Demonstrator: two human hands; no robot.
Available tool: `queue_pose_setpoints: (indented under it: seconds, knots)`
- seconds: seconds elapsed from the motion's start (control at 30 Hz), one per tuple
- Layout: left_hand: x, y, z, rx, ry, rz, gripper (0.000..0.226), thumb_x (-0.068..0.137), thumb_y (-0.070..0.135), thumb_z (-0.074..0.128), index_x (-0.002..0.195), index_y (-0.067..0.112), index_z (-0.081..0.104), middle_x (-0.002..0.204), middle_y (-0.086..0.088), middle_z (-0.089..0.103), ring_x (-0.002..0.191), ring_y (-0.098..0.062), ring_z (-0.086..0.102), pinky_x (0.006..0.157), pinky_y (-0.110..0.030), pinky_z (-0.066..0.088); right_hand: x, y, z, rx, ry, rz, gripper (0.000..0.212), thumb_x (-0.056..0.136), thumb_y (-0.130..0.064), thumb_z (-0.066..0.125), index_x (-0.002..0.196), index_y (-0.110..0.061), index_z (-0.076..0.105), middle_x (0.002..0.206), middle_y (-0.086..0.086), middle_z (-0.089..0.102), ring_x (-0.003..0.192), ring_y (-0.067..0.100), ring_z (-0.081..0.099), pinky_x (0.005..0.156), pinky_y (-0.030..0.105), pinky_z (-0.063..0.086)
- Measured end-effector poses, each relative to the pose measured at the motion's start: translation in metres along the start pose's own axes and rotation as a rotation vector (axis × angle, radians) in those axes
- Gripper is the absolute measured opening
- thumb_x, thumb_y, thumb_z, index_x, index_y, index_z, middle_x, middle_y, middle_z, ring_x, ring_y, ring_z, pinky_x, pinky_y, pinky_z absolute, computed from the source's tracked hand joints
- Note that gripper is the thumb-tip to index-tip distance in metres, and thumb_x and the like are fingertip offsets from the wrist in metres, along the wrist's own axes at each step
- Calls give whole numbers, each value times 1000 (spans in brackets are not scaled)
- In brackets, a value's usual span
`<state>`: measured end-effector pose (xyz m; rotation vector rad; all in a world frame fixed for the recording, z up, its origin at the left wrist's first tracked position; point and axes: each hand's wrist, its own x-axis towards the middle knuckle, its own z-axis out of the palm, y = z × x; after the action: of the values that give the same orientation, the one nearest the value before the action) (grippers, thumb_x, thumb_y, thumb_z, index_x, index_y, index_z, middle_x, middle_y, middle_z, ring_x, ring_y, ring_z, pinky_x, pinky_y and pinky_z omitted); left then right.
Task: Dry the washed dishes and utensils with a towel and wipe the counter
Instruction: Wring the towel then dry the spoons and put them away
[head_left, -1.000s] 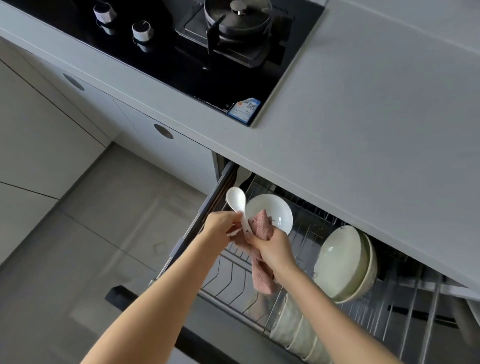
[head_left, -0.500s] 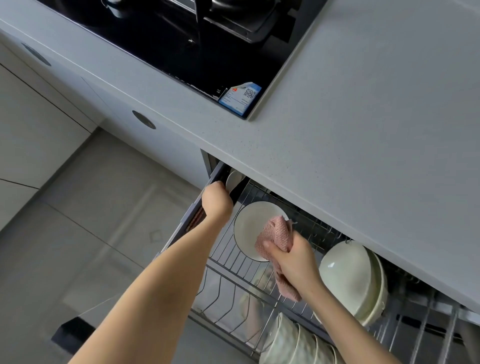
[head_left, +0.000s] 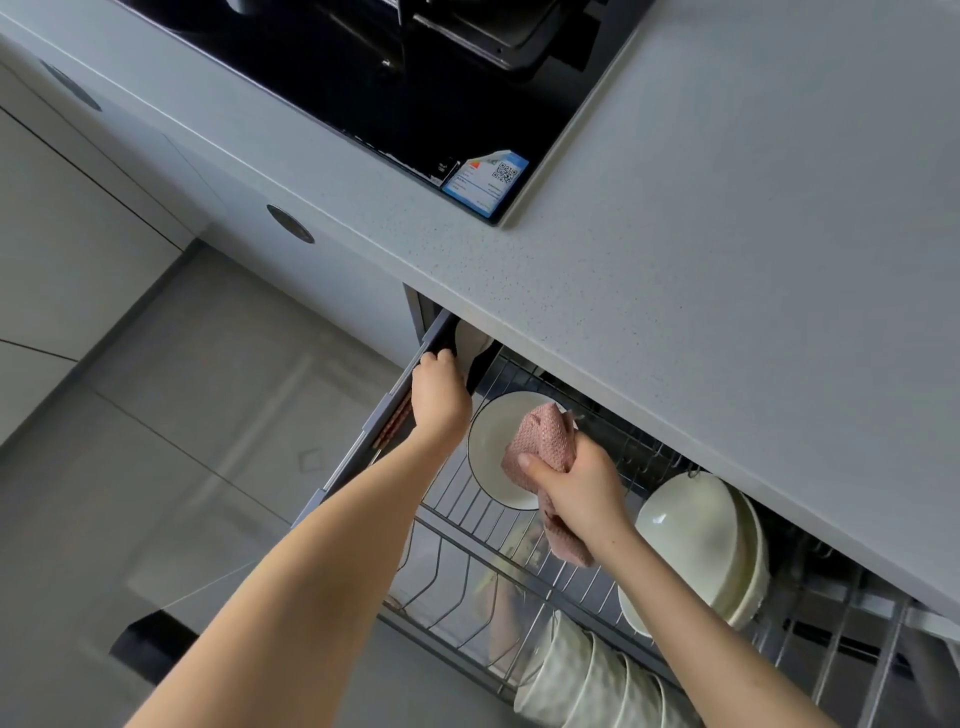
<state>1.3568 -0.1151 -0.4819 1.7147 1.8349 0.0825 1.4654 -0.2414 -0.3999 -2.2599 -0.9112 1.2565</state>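
Note:
A pull-out drawer with a wire dish rack (head_left: 457, 566) stands open under the grey counter (head_left: 727, 260). My left hand (head_left: 439, 397) reaches into the narrow slot at the drawer's left side, back of the hand up and fingertips hidden. Just beyond it, a white utensil (head_left: 470, 338) shows in that slot. The spoon itself is out of sight. My right hand (head_left: 582, 486) grips a bunched pink towel (head_left: 540, 441) above a white plate (head_left: 488, 457) that stands in the rack.
White bowls (head_left: 691, 540) are stacked on edge at the rack's right, and a row of pale bowls (head_left: 587, 680) lies in the lower tier. Reddish chopsticks (head_left: 395, 421) lie in the side slot. A black hob (head_left: 415, 78) with a blue sticker (head_left: 485, 182) is set in the counter.
My left hand carried the white spoon from the towel up and left into the drawer's side slot, where it went out of sight. My right hand kept the towel and moved slightly right.

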Motion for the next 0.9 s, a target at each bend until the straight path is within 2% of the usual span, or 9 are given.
queue_pose_setpoints:
  seconds: [0.1,0.2,0.27,0.33,0.43,0.5,0.63,0.73,0.9]
  knots:
    - [-13,-4,-14,-26,-34,23,24,90,-1,47,113,1,55,115,-17,54,103,-33,52,79,-35,41,-11,-12,-1,-12,14,-11,31,83,-28,72,106,-11,61,94,0,68,87,17,64,80,29,53]
    - [-30,-12,-38,-79,-52,69,30,93,8,50,122,6,57,123,-14,55,111,-32,52,90,-35,42,-31,-33,-3,16,9,-55,22,87,-23,69,100,-11,57,94,12,70,88,28,68,56,10,47]
    - [-43,-23,-62,-121,-34,92,30,92,10,49,121,8,59,120,-13,58,110,-31,54,88,-32,42,-47,-50,-1,63,6,-99,18,88,-19,67,99,-11,55,93,21,70,87,36,68,48,5,44]
    - [-57,-39,-92,-162,7,107,30,91,9,48,117,9,62,114,-12,62,103,-28,57,83,-29,42,-63,-66,5,90,4,-138,23,89,-19,66,103,-5,56,90,22,69,81,35,68,49,4,44]
    - [-77,-70,-146,-218,80,90,30,87,8,50,113,10,65,108,-8,66,96,-24,61,82,-27,44,-85,-94,22,110,-20,-193,28,86,-22,70,106,-9,57,77,1,66,69,15,65,56,7,45]
    - [-87,-92,-187,-261,138,79,28,86,6,52,110,9,67,106,-9,68,97,-26,62,85,-29,47,-97,-119,38,149,-54,-223,32,83,-23,73,109,-16,55,82,-7,65,73,7,65,65,11,48]
    - [-107,-142,-265,-302,266,21,24,88,11,53,106,9,68,102,-8,69,97,-26,62,83,-26,45,-122,-176,77,247,-153,-271,51,81,-24,74,125,-15,49,110,1,65,99,16,65,94,36,51]
    - [-127,-183,-319,-361,335,-60,25,89,13,51,109,12,66,100,-4,68,95,-23,62,79,-23,44,-145,-221,108,309,-277,-319,50,83,-22,72,125,-19,44,111,1,64,98,15,65,92,38,53]
    - [-170,-261,-405,-483,481,-184,22,87,16,54,106,15,64,95,-4,66,88,-27,66,83,-35,54,-183,-302,167,321,-496,-431,43,85,-10,69,120,-22,48,113,4,64,100,20,66,82,33,55]
